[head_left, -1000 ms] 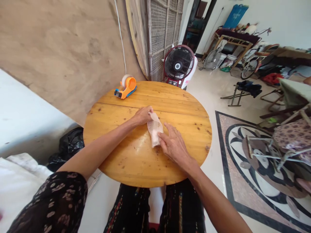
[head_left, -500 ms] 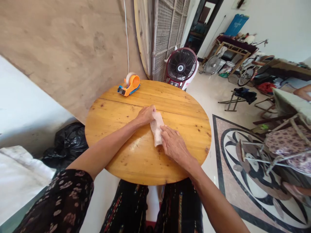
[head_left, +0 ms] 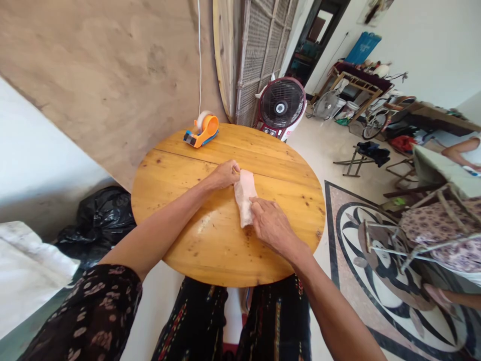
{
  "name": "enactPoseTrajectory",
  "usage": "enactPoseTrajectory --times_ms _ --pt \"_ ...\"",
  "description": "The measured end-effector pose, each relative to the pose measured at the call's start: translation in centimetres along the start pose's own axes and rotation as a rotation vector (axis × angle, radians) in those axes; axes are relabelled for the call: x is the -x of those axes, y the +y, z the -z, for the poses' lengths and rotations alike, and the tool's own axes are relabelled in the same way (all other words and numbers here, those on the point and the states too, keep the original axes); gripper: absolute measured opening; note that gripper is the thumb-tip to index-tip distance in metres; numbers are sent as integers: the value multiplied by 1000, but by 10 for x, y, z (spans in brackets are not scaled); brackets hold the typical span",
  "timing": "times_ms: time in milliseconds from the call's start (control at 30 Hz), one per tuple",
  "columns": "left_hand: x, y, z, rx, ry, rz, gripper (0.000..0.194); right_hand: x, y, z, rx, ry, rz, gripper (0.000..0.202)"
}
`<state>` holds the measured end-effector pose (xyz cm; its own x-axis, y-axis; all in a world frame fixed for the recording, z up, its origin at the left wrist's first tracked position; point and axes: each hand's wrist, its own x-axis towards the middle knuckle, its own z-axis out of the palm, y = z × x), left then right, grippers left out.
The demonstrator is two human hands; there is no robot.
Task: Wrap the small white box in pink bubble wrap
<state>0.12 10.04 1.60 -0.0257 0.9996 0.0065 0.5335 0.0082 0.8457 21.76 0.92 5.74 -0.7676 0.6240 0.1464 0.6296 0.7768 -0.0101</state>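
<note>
A pale, crinkled, translucent wrap bundle, narrow and long, lies on the round wooden table. It looks like bubble wrap, but what is inside, if anything, is hidden. At its upper left edge, my left hand is closed in a pinch by the corner. My right hand holds the lower right side, thumb and fingers pressed against it. Farther back on the table stands an orange and blue tape dispenser with a roll of clear tape, apart from both hands.
Behind the table stands a dark red fan. Black plastic bags sit at the left by the wall. To the right are a folding stool and a chair with a patterned cushion. Another person's arm shows at the far right.
The camera view has turned slightly. My left hand has shifted a little left at the bundle's upper edge, so more of the wrap's top shows. My right hand stays at its side.
</note>
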Motion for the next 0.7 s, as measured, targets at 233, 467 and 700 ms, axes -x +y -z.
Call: enactPoseTrajectory --times_ms 233,467,700 --pt "4 0 6 199 -76 3 16 -2 -2 2 -1 -35 -23 23" --pt "8 14 21 330 -185 153 29 -1 -2 3 -20 -37 -31 24" --pt "10 4 4 12 -32 -77 34 -1 -1 0 -26 -13 -29 23"
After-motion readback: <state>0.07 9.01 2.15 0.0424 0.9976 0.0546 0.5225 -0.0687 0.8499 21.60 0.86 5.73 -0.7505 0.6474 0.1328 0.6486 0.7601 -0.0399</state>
